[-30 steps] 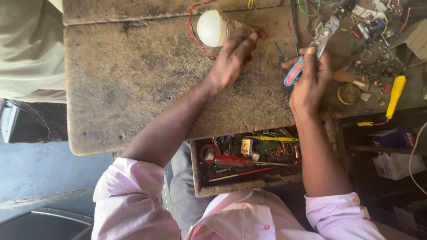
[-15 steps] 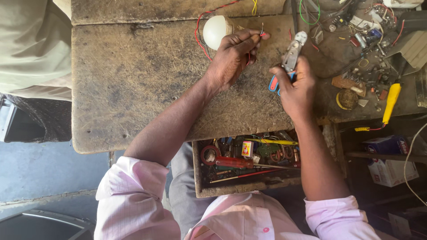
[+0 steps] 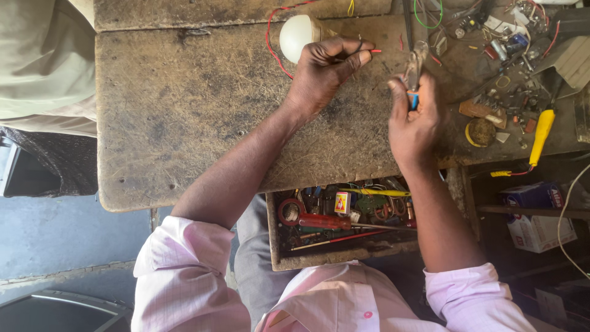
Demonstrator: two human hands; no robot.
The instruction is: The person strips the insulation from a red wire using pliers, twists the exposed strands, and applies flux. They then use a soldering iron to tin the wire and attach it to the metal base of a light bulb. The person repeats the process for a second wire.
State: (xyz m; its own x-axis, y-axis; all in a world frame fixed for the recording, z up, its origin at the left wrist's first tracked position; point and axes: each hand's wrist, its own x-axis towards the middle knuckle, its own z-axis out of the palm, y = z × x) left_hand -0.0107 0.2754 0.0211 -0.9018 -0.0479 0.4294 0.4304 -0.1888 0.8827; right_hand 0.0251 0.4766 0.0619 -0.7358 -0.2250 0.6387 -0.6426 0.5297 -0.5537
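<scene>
A white round bulb (image 3: 296, 35) lies at the far side of the worn wooden workbench (image 3: 184, 123), with a red wire (image 3: 270, 43) looping from it. My left hand (image 3: 322, 71) rests beside the bulb and pinches the wire's end between thumb and fingers. My right hand (image 3: 413, 120) is closed on small pliers (image 3: 414, 74) with blue and red grips, jaws pointing away from me, a short way right of the wire tip.
An open drawer (image 3: 344, 224) under the bench holds a red screwdriver, tape and several tools. A yellow-handled tool (image 3: 541, 136), a solder coil (image 3: 480, 132) and scattered electronic parts lie at the right. Another person's cloth-covered body (image 3: 43, 67) is at the left.
My right hand has brought the pliers leftward, closer to the wire end. My left hand has shifted its fingers on the wire next to the bulb.
</scene>
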